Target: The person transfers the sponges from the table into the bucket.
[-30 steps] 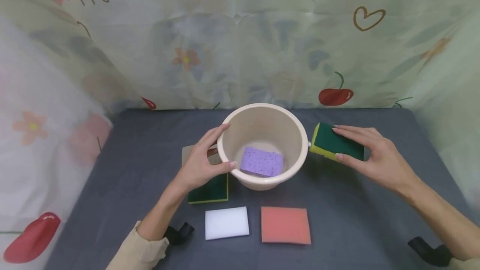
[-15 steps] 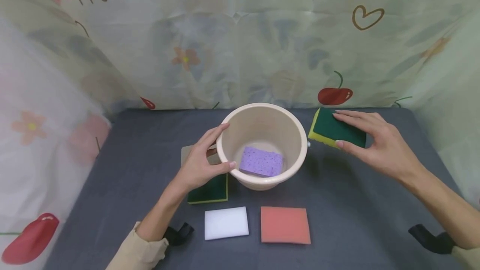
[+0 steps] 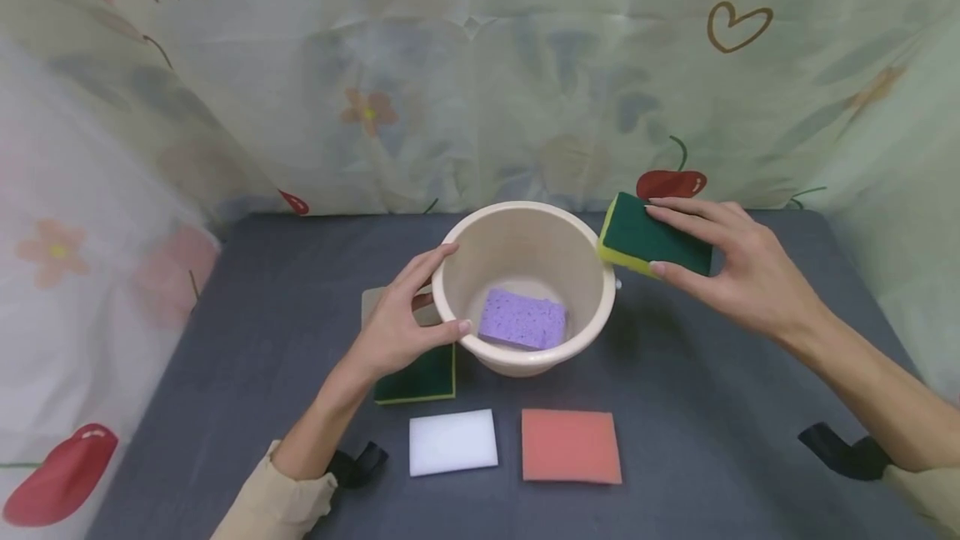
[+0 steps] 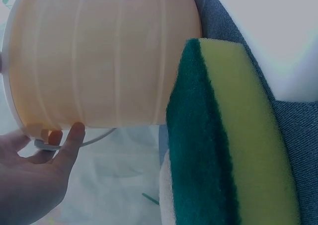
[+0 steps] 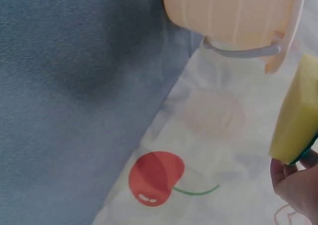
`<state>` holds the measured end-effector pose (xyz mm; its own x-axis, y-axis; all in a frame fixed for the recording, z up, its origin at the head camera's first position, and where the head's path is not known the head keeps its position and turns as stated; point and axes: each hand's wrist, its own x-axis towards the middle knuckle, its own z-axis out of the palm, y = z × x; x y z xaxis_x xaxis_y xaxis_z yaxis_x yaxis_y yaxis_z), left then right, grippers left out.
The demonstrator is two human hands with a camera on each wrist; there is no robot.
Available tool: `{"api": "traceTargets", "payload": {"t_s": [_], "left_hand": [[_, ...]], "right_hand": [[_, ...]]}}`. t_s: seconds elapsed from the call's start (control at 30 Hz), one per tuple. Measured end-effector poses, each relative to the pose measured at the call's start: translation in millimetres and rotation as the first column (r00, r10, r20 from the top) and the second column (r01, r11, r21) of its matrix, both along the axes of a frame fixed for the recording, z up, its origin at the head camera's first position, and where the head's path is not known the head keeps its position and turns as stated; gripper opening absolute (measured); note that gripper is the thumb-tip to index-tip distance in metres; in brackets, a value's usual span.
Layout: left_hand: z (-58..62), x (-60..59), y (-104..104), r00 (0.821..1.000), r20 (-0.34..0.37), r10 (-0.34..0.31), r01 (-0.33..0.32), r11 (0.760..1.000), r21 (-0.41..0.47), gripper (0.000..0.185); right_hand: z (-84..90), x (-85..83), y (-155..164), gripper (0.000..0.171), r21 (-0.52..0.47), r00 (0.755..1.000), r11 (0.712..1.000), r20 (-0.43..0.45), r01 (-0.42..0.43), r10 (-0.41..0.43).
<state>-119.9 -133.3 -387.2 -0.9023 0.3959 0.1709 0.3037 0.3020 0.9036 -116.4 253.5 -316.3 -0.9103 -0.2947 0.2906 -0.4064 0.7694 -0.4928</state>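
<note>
A cream bucket (image 3: 525, 358) stands mid-table with a purple sponge (image 3: 522, 320) lying on its bottom. My left hand (image 3: 397, 327) grips the bucket's left rim, thumb over the edge; in the left wrist view its fingers reach under the rim by the grey handle (image 4: 99, 137). Raised at the bucket's right rim is a green-and-yellow scouring sponge (image 3: 656, 233), green side up, which my right hand (image 3: 738, 261) holds between thumb and fingers. The right wrist view shows the yellow side of that sponge (image 5: 298, 115) apart from the bucket wall (image 5: 223, 11).
Left of the bucket lie another green-and-yellow sponge (image 3: 416, 375) and a beige pad (image 3: 371, 304), partly behind my left hand. A white sponge (image 3: 453, 442) and a coral sponge (image 3: 571, 446) lie in front. A printed curtain (image 3: 480, 107) rises behind the dark table (image 3: 712, 440).
My right hand has lifted the green-and-yellow sponge and carried it left, up to the bucket's rim. My left hand keeps its grip on the bucket.
</note>
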Motion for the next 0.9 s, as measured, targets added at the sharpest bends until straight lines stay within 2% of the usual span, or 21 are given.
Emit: {"api": "traceTargets", "payload": {"t_s": [0.43,0.67,0.9], "left_hand": [[0.0,-0.5,1,1.0,0.001,0.01,-0.01,1.0,-0.013,0.089],[0.2,-0.9,1,1.0,-0.009,0.004,-0.005,0.999,-0.033,0.09],[1.2,0.4,1,1.0,-0.006,-0.002,0.002,1.0,-0.027,0.09]], "right_hand": [[9.3,-3.2,-25,0.067,-0.047,0.992,0.991,-0.001,-0.123,0.123],[9.1,-8.4,-39,0.072,-0.049,0.986,0.986,0.017,-0.162,0.163],[9.0,-10.9,-53,0.069,-0.076,0.979,0.977,0.032,-0.199,0.202]]}}
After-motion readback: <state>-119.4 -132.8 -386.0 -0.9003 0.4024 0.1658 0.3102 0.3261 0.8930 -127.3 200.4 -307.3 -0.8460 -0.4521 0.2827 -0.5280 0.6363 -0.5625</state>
